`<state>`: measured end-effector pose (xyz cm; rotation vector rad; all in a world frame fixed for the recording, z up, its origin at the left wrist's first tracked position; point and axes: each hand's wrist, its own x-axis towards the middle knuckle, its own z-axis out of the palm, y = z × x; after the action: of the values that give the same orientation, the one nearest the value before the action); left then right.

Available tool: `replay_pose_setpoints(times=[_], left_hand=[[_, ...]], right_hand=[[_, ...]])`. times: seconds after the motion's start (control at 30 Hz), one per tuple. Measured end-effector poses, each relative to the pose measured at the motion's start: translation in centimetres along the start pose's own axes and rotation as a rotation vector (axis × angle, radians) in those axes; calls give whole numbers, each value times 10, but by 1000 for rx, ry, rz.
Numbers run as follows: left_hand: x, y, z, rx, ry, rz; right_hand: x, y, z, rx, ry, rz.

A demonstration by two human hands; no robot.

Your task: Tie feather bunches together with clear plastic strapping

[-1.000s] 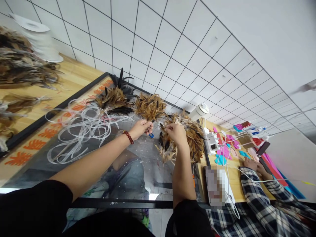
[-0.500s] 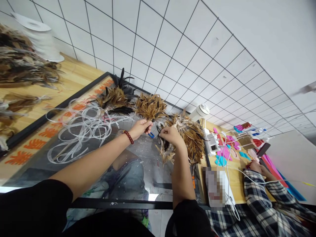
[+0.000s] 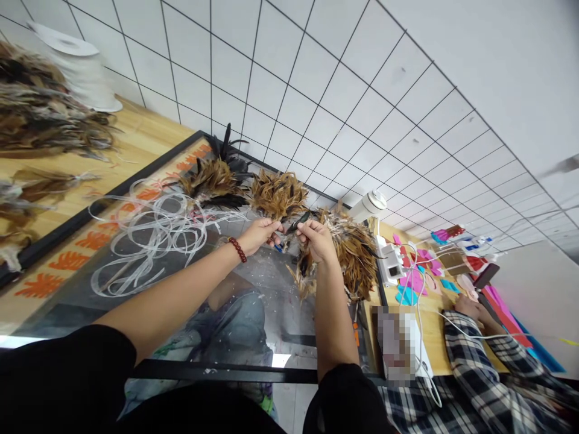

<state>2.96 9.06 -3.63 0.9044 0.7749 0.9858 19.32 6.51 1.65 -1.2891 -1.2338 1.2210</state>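
Observation:
My left hand (image 3: 259,234) is closed, pinching the base of a brown feather bunch (image 3: 277,194) that fans out above it; a blue clip (image 3: 279,246) shows just under its fingers. My right hand (image 3: 318,239) is closed on a dark feather (image 3: 299,222) held toward the left hand. Both hands nearly touch above the glass table top (image 3: 253,313). Behind my right hand lies a big heap of brown feathers (image 3: 355,253).
A tangle of clear white ribbon (image 3: 149,235) lies to the left. A dark feather bunch (image 3: 212,181) sits behind it. More feathers (image 3: 40,120) and a white spool (image 3: 84,72) are at far left. At right, another person's hand (image 3: 468,306), cables and coloured paper shapes (image 3: 416,277).
My right hand has lifted out of the feather heap and moved left, bringing a dark feather up to my left hand. The other person's hand shifted slightly.

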Motion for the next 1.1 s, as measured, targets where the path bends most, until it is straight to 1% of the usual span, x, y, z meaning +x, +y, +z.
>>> replay_pose_setpoints(times=[0.17,0.3,0.4,0.5,0.6,0.67,0.73,0.83,0.9,0.97,1.1], left_hand=[[1,-1,0,6,10,6],[0,-2,0,64,-34,-7],[0,-4,0,110,-58,-16],[1,-6,1,121,-57,-11],[2,-5,1,95,-27,9],[2,-4,0,55,2,27],[3,-3,-2,6,18,40],[5,-3,-4,-46,30,43],[5,-3,-5,-62,33,40],[6,-3,-6,-61,34,33],[6,-5,-5,-37,27,35]], right_hand=[[5,15,22,-64,71,-125],[8,24,30,-177,136,-183],[8,27,29,-271,168,-214],[9,26,24,-322,195,-215],[10,23,15,-360,231,-188],[10,19,7,-423,245,-188],[8,15,-2,-499,184,-158],[4,14,-6,-531,-31,-89],[4,16,-3,-513,-138,-97],[4,19,4,-499,-152,-129],[6,22,17,-484,-50,-196]])
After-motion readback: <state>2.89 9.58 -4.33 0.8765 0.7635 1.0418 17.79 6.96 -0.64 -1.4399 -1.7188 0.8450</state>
